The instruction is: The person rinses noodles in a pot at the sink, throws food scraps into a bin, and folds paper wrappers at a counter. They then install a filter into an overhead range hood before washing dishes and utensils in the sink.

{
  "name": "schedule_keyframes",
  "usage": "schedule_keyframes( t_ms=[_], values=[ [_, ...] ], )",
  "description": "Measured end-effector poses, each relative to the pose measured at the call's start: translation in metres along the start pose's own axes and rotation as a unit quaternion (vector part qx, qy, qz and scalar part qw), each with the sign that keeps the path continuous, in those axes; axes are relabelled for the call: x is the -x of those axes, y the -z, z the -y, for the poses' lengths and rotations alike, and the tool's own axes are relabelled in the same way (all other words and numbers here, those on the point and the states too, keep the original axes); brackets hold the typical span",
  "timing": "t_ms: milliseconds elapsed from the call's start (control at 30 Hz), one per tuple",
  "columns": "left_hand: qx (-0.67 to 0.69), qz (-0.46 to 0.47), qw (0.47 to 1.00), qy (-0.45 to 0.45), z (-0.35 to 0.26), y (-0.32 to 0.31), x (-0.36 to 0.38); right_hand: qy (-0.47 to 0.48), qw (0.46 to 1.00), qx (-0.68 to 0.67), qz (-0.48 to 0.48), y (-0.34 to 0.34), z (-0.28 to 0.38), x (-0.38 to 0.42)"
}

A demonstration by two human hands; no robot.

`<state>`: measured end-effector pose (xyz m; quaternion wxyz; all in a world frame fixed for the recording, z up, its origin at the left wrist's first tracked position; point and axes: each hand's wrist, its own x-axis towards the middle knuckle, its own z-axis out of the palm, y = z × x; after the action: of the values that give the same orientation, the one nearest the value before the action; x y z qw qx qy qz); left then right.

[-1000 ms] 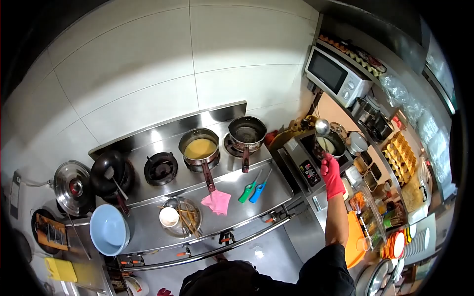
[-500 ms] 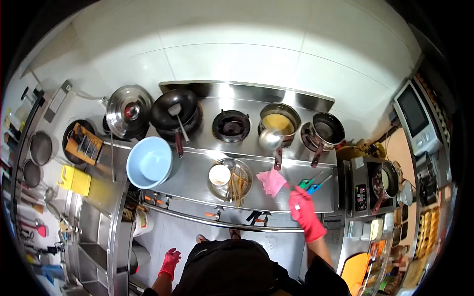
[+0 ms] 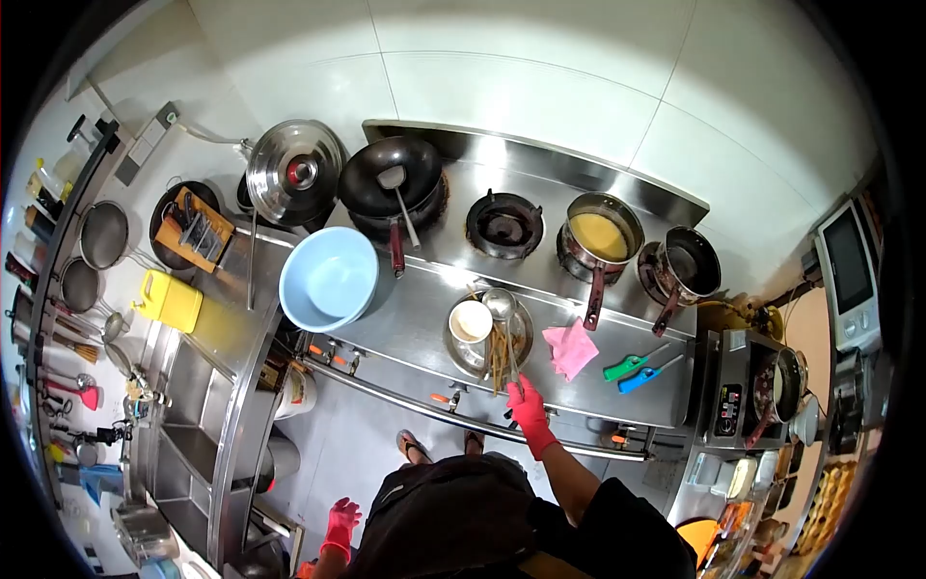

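Observation:
My right hand (image 3: 527, 410), in a red rubber glove, is closed around the handle of a metal ladle (image 3: 499, 303). The ladle's bowl is over or resting on a round metal tray (image 3: 526, 333); contact is hard to make out. On that tray are a white bowl (image 3: 471, 321) and several chopsticks or thin sticks (image 3: 499, 352). A pink cloth (image 3: 571, 349) lies to the right of the ladle. My left hand (image 3: 342, 526), gloved as well, hangs low beside my body with its fingers apart, holding nothing.
A pot of yellowish liquid (image 3: 599, 234) and a dark saucepan (image 3: 687, 262) stand on the stove, with a wok (image 3: 371, 183) further left. A blue basin (image 3: 330, 280) sits left on the counter. Green (image 3: 625, 368) and blue lighters (image 3: 639, 381) lie right. A rail (image 3: 415, 391) runs along the front.
My right hand has moved left with the ladle, from beside the lighters to the tray. The ladle's bowl has left the pot area. The whole view has shifted; my left hand stays low.

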<state>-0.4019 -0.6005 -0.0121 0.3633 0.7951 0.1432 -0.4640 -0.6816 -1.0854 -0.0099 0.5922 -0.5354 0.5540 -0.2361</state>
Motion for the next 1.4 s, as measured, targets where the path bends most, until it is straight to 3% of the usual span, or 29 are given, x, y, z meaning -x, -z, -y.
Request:
schedule_keyframes(
  t_ms=[100, 133, 233, 300, 333, 367, 400, 633, 767, 933, 1000, 1033, 1133, 1167, 1200, 1233, 1267, 1400],
  values=[
    [0.044, 0.012, 0.999, 0.020, 0.010, 0.005, 0.006, 0.238, 0.949, 0.181, -0.096, -0.007, -0.056, -0.029],
    [0.073, 0.019, 0.997, 0.025, 0.016, 0.007, 0.003, 0.104, 0.979, 0.167, -0.049, -0.003, -0.024, -0.013],
    [0.103, 0.026, 0.994, 0.021, 0.026, 0.008, -0.004, -0.061, 0.996, 0.057, -0.013, -0.003, 0.004, -0.009],
    [0.042, 0.014, 0.999, -0.007, 0.020, 0.000, -0.001, 0.142, 0.973, 0.176, -0.051, -0.004, -0.090, -0.054],
    [0.060, 0.008, 0.998, 0.002, 0.017, -0.002, -0.002, -0.013, 0.998, 0.066, -0.014, -0.002, -0.070, -0.050],
    [0.058, 0.006, 0.998, -0.003, 0.014, -0.005, -0.004, -0.167, 0.985, -0.046, 0.022, -0.002, -0.054, -0.052],
    [0.056, 0.003, 0.998, -0.006, 0.012, -0.006, -0.004, -0.171, 0.985, -0.011, 0.033, 0.002, -0.049, -0.059],
    [0.094, -0.018, 0.995, -0.041, 0.017, -0.001, 0.002, -0.220, 0.969, -0.101, 0.055, -0.002, -0.032, -0.101],
    [0.164, -0.008, 0.986, -0.013, 0.048, 0.010, -0.001, -0.340, 0.910, -0.209, 0.112, 0.001, -0.057, -0.132],
    [0.184, -0.047, 0.979, 0.069, 0.086, 0.017, 0.004, -0.310, 0.930, -0.180, 0.079, -0.008, -0.043, -0.120],
    [0.174, -0.051, 0.980, 0.082, 0.100, 0.023, 0.000, -0.264, 0.952, -0.146, 0.053, -0.006, -0.015, -0.092],
    [0.173, -0.058, 0.979, 0.090, 0.108, 0.029, 0.001, -0.241, 0.961, -0.129, 0.048, -0.007, -0.031, -0.090],
    [0.212, -0.044, 0.974, 0.068, 0.124, 0.047, -0.003, -0.243, 0.951, -0.178, 0.065, -0.002, -0.075, -0.091],
    [0.171, -0.071, 0.981, 0.056, 0.126, 0.049, -0.005, -0.165, 0.963, -0.154, 0.146, 0.001, -0.073, -0.081],
    [0.180, -0.079, 0.979, 0.047, 0.124, 0.053, -0.005, -0.005, 0.985, 0.061, 0.161, -0.006, -0.071, -0.071],
    [0.171, -0.092, 0.980, 0.042, 0.127, 0.056, -0.012, 0.166, 0.931, 0.261, 0.192, -0.010, -0.068, -0.061],
    [0.186, -0.091, 0.978, 0.032, 0.130, 0.062, -0.018, 0.341, 0.822, 0.432, 0.149, -0.013, -0.065, -0.051],
    [0.222, -0.097, 0.970, -0.004, 0.128, 0.082, -0.036, 0.238, 0.842, 0.432, 0.217, -0.066, -0.037, -0.012]
  ],
)
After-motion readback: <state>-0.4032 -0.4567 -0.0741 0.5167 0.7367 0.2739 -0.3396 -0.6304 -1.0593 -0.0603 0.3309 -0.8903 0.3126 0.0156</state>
